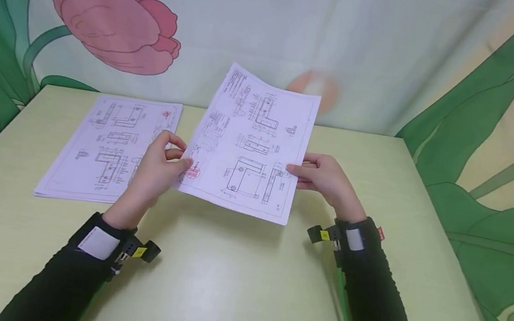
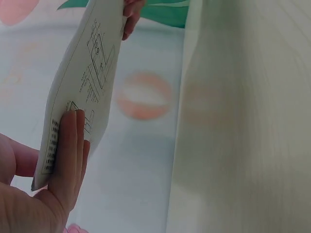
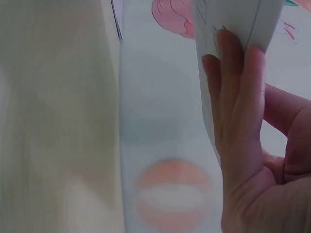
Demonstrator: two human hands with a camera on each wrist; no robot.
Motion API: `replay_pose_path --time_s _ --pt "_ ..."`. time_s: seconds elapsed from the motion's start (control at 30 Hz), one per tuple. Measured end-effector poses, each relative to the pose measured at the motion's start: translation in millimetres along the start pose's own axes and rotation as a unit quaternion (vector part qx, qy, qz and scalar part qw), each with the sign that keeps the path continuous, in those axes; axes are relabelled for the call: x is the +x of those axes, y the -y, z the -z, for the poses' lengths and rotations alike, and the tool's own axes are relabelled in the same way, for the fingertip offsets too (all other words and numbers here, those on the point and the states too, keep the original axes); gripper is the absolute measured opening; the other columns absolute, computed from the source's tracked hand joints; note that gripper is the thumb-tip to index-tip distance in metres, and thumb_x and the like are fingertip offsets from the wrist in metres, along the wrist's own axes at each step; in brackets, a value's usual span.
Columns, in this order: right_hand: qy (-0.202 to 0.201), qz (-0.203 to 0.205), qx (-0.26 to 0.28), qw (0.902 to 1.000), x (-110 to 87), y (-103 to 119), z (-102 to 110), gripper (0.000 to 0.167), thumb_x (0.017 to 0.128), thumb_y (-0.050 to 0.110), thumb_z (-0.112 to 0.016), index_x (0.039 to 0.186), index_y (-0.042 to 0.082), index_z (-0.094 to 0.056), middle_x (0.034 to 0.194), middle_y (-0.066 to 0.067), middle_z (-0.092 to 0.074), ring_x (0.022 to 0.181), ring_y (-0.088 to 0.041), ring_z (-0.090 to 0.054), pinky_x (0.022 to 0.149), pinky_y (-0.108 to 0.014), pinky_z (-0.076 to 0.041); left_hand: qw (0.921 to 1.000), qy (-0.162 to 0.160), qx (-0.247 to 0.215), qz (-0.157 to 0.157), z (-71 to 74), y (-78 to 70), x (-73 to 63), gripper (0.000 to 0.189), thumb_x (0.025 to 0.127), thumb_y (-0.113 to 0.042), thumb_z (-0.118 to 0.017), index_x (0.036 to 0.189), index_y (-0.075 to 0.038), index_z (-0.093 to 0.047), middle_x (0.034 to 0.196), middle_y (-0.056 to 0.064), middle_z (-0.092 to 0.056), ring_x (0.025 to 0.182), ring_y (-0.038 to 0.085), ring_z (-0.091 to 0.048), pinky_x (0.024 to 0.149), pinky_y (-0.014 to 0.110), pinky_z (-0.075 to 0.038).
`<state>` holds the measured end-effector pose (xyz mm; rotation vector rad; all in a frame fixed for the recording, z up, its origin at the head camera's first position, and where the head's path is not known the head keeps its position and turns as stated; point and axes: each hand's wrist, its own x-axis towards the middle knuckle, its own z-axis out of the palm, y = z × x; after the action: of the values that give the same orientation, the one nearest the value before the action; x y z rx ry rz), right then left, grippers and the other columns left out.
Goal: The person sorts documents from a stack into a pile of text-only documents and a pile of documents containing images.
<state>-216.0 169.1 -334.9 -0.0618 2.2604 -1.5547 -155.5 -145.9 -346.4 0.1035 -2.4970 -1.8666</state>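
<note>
A sheet of paper [image 1: 223, 123] printed with technical drawings and a red stamp is held up above the table, tilted. My left hand [image 1: 159, 169] pinches its lower left edge, thumb on the front face. On the right edge, my right hand [image 1: 325, 181] pinches it the same way. The left wrist view shows the left hand's fingers [image 2: 70, 150] spread along the sheet's back, where more drawing lines are printed. Seen from the right wrist, the fingers [image 3: 233, 97] lie against the paper [image 3: 238, 19] with the thumb opposite. Whether it is one sheet or several, I cannot tell.
A stack of similar printed drawings [image 1: 90, 153] lies on the left of the pale table [image 1: 216, 275], partly behind the left hand. Behind the table hangs a cloth backdrop [image 1: 256, 23] with painted flowers and leaves. Both wrists wear small cameras on black bands.
</note>
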Motion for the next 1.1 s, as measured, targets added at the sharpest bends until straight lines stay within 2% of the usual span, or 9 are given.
replay_pose_path --time_s 0.13,0.33,0.5,0.6,0.7,0.77,0.93,1.0,1.1 --pt "-0.022 -0.010 -0.053 0.9983 -7.5 -5.7 17.9 0.045 0.086 0.026 -0.070 0.123 0.003 -0.057 0.113 -0.018 -0.066 0.083 -0.021 -0.070 0.077 -0.032 -0.055 0.9985 0.029 0.029 -0.038 -15.6 0.0 -3.0 0.053 0.086 0.001 -0.061 0.134 -0.018 -0.047 0.104 0.019 -0.065 0.081 0.024 -0.068 0.062 0.030 -0.055" --pt "-0.037 -0.025 -0.137 0.9895 -17.1 -20.5 41.5 0.044 0.088 0.026 -0.068 0.124 0.003 -0.055 0.113 -0.018 -0.066 0.083 -0.021 -0.068 0.075 -0.031 -0.056 0.9870 0.075 0.120 -0.076 -44.1 3.8 -5.3 0.036 0.083 -0.006 -0.069 0.118 -0.012 -0.067 0.114 0.012 -0.067 0.083 0.021 -0.069 0.061 0.025 -0.051" --pt "-0.015 -0.032 -0.151 0.9879 -20.6 -32.5 58.3 0.049 0.089 0.021 -0.066 0.132 0.005 -0.048 0.121 -0.019 -0.062 0.093 -0.025 -0.066 0.081 -0.036 -0.055 0.9732 0.153 0.145 -0.092 -66.0 5.5 -4.7 0.039 0.083 -0.009 -0.070 0.122 -0.011 -0.065 0.118 0.011 -0.066 0.086 0.020 -0.070 0.062 0.023 -0.049" --pt "-0.013 -0.037 -0.155 0.9872 -22.3 -38.2 68.0 0.052 0.090 0.018 -0.065 0.135 0.004 -0.044 0.124 -0.020 -0.059 0.097 -0.028 -0.065 0.084 -0.039 -0.054 0.9601 0.206 0.163 -0.096 -78.9 7.0 -5.1 0.045 0.085 -0.009 -0.068 0.129 -0.011 -0.059 0.124 0.011 -0.063 0.094 0.022 -0.069 0.065 0.024 -0.050" --pt "-0.028 -0.043 -0.174 0.9834 -24.7 -42.3 78.1 0.051 0.090 0.019 -0.064 0.134 0.003 -0.044 0.124 -0.021 -0.059 0.097 -0.028 -0.065 0.085 -0.039 -0.053 0.9459 0.241 0.193 -0.101 -91.7 6.0 -5.6 0.050 0.086 -0.010 -0.068 0.134 -0.012 -0.055 0.132 0.009 -0.058 0.108 0.023 -0.063 0.076 0.028 -0.049" --pt "-0.038 -0.049 -0.188 0.9801 -26.6 -46.3 84.2 0.049 0.091 0.019 -0.063 0.133 0.003 -0.045 0.123 -0.021 -0.060 0.097 -0.027 -0.065 0.086 -0.039 -0.053 0.9333 0.262 0.220 -0.110 -99.9 5.3 -7.5 0.052 0.087 -0.012 -0.067 0.136 -0.011 -0.051 0.137 0.007 -0.054 0.116 0.022 -0.058 0.084 0.031 -0.048" --pt "-0.051 -0.066 -0.211 0.9739 -30.3 -56.9 95.9 0.046 0.092 0.019 -0.062 0.131 0.000 -0.047 0.120 -0.022 -0.061 0.093 -0.024 -0.065 0.087 -0.040 -0.052 0.8920 0.314 0.292 -0.141 -115.2 2.3 -13.1 0.055 0.091 -0.019 -0.063 0.141 -0.009 -0.043 0.143 0.008 -0.047 0.134 0.025 -0.042 0.108 0.041 -0.035" --pt "-0.053 -0.071 -0.216 0.9723 -30.9 -60.0 98.1 0.046 0.092 0.019 -0.061 0.131 -0.001 -0.047 0.120 -0.022 -0.061 0.091 -0.023 -0.066 0.087 -0.039 -0.052 0.8784 0.326 0.318 -0.145 -119.7 1.6 -14.3 0.055 0.092 -0.022 -0.061 0.143 -0.010 -0.042 0.143 0.008 -0.047 0.138 0.028 -0.035 0.110 0.048 -0.031" --pt "-0.057 -0.077 -0.223 0.9702 -30.5 -63.7 101.7 0.044 0.093 0.018 -0.060 0.130 -0.003 -0.048 0.118 -0.023 -0.062 0.090 -0.023 -0.066 0.084 -0.037 -0.053 0.8627 0.333 0.354 -0.139 -126.0 0.2 -14.0 0.057 0.093 -0.027 -0.059 0.145 -0.013 -0.039 0.147 0.005 -0.042 0.141 0.031 -0.029 0.108 0.060 -0.025"
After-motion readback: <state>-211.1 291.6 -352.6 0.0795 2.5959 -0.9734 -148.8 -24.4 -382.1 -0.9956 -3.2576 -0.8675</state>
